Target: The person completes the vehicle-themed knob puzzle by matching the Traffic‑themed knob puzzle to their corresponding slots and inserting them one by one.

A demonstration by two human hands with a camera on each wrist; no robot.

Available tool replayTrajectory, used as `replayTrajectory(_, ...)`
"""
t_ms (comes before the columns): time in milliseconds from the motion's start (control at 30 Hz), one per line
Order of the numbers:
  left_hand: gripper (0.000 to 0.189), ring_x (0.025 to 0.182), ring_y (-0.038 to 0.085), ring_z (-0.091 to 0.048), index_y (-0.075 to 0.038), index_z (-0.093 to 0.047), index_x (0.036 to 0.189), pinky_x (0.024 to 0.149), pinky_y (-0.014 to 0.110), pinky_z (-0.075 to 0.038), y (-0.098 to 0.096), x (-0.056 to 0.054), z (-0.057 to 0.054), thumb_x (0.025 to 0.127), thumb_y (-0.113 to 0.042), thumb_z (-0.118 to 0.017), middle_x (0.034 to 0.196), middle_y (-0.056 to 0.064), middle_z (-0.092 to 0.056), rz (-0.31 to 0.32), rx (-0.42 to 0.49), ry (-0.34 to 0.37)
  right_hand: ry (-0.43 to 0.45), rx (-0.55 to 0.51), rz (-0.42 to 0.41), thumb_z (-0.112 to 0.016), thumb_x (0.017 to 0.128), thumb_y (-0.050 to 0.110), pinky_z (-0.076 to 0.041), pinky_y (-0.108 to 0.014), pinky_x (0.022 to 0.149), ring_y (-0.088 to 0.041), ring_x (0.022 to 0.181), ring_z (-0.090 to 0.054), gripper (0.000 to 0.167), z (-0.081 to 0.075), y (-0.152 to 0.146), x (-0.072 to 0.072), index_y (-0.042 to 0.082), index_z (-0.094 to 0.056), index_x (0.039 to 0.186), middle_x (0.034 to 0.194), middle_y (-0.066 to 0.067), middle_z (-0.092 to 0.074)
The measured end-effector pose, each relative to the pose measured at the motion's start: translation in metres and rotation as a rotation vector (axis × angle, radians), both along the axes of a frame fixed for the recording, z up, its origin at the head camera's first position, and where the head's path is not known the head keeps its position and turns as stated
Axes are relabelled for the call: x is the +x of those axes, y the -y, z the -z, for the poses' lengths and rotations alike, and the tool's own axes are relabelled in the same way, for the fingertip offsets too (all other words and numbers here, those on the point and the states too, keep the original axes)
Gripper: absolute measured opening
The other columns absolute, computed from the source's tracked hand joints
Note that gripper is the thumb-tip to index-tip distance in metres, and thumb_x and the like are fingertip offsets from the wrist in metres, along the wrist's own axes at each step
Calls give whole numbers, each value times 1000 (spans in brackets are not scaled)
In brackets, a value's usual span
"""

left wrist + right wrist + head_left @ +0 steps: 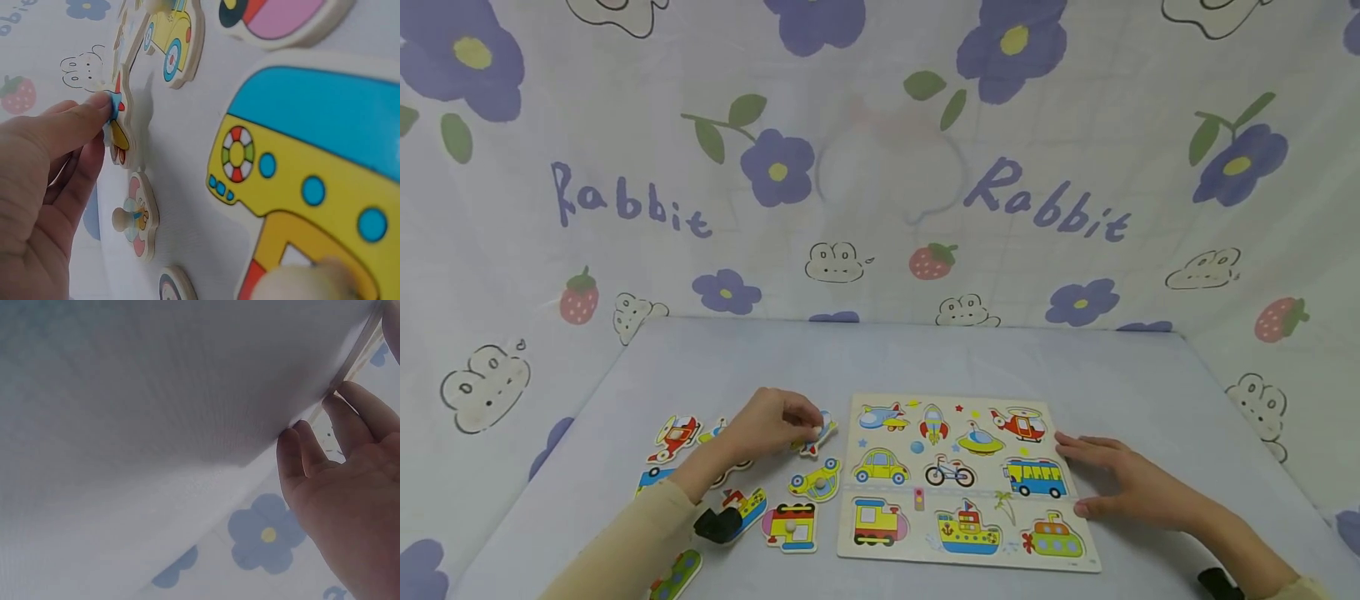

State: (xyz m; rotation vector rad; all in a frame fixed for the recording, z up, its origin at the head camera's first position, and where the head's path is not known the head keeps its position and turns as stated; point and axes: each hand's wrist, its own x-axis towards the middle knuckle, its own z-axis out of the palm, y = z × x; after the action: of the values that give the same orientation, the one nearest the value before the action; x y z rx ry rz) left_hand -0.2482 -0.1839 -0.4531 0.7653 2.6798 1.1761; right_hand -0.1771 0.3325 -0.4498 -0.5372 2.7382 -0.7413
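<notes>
the left hand (775,423) pinches a blue-and-red puzzle piece (827,429) at its fingertips, a yellow car piece (816,481) just below it; the right hand (1123,483), fingers extended, touches the puzzle board (977,493).

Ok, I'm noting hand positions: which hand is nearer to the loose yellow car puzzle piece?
The left hand: it pinches the airplane piece just beyond the yellow car piece. The right hand is across the puzzle board, at its right edge.
</notes>
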Motion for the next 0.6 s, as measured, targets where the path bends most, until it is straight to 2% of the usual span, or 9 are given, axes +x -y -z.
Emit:
replayTrajectory(200,11,79,7,-63,-17,-75,97,74,30,-53,-1,1,-1,86,-17,-78,85,-13,-68,-34,12,-81,15,4,5,-80,73,54,-28,-71,97,-46,137,-27,88,0,0,0,11,-51,144,153,-6,-39)
replayTrajectory(400,11,75,8,-63,-18,-74,93,71,31,-53,-6,2,-3,84,-19,-80,81,-13,-66,-71,66,-139,33,16,21,-80,72,55,-29,-71,97,-45,138,-26,90,0,1,-1,13,-50,146,154,-3,-38)
replayTrajectory(600,11,74,9,-60,-22,-72,87,70,29,-52,-20,3,-2,83,-26,-82,79,-13,-65,-149,100,-193,45,18,29,-81,72,54,-29,-71,97,-45,138,-25,90,-1,1,-1,15,-50,146,154,-2,-37)
